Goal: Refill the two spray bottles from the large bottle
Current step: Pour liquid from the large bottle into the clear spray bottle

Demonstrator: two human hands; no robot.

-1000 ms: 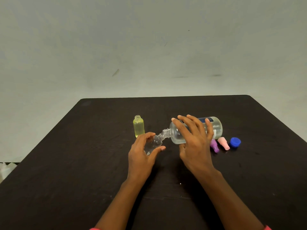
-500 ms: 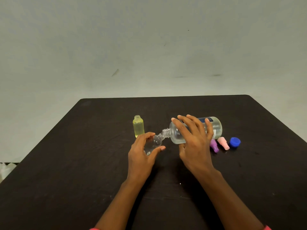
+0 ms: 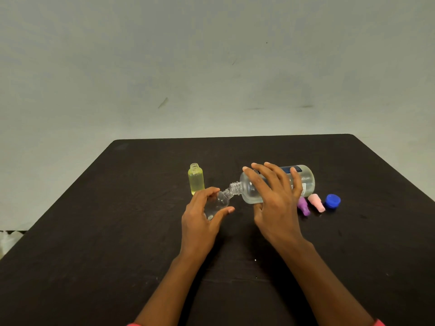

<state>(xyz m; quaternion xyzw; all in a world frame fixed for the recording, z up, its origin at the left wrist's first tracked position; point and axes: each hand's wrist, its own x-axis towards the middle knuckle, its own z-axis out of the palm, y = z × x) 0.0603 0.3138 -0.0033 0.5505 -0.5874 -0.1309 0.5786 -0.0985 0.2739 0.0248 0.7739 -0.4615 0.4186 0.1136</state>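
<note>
My right hand (image 3: 275,198) grips the large clear bottle (image 3: 306,182), tipped almost flat with its open neck pointing left. That neck meets the mouth of a small clear spray bottle (image 3: 220,202), which my left hand (image 3: 202,217) holds tilted, thumb and fingers curled round its body. A second small bottle (image 3: 196,178), yellowish and uncapped, stands upright just behind my left hand. Right of the large bottle lie a purple spray cap (image 3: 303,206), a pink spray cap (image 3: 317,202) and a blue screw cap (image 3: 332,200).
Everything sits on a black table (image 3: 94,231) in front of a pale wall. Something white shows past the table's left edge (image 3: 9,238).
</note>
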